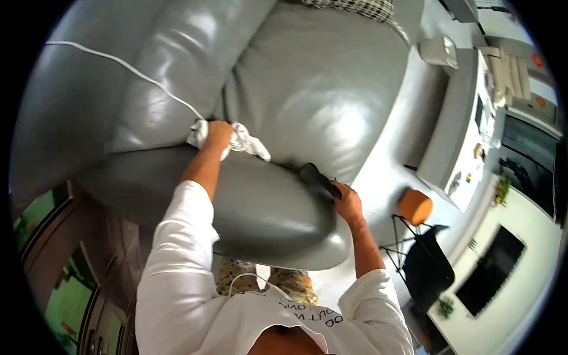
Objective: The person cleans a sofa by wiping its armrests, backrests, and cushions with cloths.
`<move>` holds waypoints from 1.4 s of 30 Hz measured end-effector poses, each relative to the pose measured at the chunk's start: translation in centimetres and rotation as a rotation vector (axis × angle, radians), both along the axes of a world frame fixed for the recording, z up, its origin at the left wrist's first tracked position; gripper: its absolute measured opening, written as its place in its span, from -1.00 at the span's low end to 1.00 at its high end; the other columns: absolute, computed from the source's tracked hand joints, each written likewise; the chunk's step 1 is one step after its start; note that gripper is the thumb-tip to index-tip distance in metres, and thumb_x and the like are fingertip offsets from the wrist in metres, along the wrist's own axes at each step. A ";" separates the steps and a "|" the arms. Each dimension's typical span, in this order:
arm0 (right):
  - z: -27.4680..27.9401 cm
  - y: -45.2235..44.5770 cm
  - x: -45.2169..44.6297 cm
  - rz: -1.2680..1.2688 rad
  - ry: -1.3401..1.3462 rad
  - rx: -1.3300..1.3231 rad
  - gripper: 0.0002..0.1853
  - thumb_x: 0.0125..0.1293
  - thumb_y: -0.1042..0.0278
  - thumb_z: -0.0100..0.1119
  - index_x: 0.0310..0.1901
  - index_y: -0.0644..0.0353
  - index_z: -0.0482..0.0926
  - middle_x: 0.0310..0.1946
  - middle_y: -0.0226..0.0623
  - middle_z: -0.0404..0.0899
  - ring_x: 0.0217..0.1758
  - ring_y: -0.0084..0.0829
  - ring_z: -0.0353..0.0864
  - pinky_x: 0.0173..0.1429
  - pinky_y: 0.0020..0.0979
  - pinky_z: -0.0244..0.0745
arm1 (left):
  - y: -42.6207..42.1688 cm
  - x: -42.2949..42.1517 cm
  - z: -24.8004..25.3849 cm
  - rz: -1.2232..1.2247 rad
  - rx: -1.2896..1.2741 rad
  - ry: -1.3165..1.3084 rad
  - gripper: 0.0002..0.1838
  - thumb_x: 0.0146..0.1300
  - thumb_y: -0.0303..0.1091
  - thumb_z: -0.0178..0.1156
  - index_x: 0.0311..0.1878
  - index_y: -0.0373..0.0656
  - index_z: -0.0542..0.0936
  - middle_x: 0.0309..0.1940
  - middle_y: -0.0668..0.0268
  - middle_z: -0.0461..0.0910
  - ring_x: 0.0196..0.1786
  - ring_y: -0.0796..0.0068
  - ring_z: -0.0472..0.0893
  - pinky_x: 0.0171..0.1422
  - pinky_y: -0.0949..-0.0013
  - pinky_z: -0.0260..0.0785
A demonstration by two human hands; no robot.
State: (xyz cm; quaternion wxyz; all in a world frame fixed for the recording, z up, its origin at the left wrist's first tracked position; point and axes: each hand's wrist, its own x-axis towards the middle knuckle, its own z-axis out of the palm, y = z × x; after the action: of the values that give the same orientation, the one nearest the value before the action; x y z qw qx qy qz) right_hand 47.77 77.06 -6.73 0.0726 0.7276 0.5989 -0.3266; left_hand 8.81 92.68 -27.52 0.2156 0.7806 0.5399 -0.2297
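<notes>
My left hand [219, 134] is closed on a crumpled white cloth [247, 142]. It presses down in the corner where the grey leather sofa's [319, 77] seat, back and armrest [260, 201] meet. A white cable [133, 68] crosses the backrest and ends beside that hand. My right hand [348, 204] grips a black tool [318, 177] with a wider, rounded end; its exact kind is unclear. The wide end lies at the seam between seat and armrest, near the sofa's front.
A checked cushion [355, 7] rests at the far end of the seat. Beyond the sofa front are an orange stool [416, 206], a black chair [427, 266], a white waste bin [438, 51] and a long white cabinet [458, 130] with items on top. Glazed doors [68, 284] stand at left.
</notes>
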 end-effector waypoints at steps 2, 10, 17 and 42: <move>2.6 0.3 -0.2 -0.105 0.139 0.005 -0.52 0.01 0.59 0.08 0.05 0.05 0.52 -0.01 -0.19 0.56 0.05 -0.12 0.54 0.13 -0.25 0.45 | 0.2 0.2 1.5 -0.007 -0.017 0.052 -0.80 0.18 -0.36 0.10 -0.25 -0.11 0.71 -0.22 0.17 0.68 -0.13 0.23 0.68 -0.11 0.19 0.51; -2.0 9.1 -7.5 0.261 0.382 0.435 -0.43 -0.12 0.68 0.10 0.04 0.07 0.53 -0.01 -0.27 0.54 0.06 -0.17 0.48 0.12 -0.20 0.36 | 0.6 2.5 6.4 -0.001 -0.342 0.105 -0.65 0.02 -0.19 0.21 -0.09 -0.02 0.67 -0.05 0.23 0.64 0.04 0.24 0.60 0.11 0.24 0.43; -10.2 16.1 -13.7 0.544 0.228 0.431 -0.47 0.01 0.57 0.09 0.05 -0.19 0.54 0.06 -0.51 0.51 0.14 -0.35 0.42 0.07 -0.12 0.30 | -8.6 23.3 4.8 -0.022 -0.565 -0.273 -0.52 0.06 -0.08 0.23 0.01 -0.13 0.56 -0.02 0.09 0.57 0.02 0.12 0.56 0.13 0.20 0.37; -5.8 22.3 -2.8 1.003 0.527 0.386 -0.62 0.12 0.38 0.14 0.04 0.04 0.52 -0.02 -0.18 0.52 0.08 -0.14 0.49 0.13 -0.17 0.42 | -17.7 14.3 25.2 0.828 0.909 0.103 -0.65 -0.12 -0.36 0.30 -0.17 -0.12 0.56 0.03 0.37 0.54 0.10 0.35 0.46 0.03 0.20 0.27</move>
State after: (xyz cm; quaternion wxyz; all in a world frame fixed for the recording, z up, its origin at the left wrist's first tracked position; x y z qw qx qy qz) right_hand 44.95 99.31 -12.53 -0.0665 0.2507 0.9156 -0.3074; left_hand 23.11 74.98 -2.33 -0.0940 0.5077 0.8518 0.0888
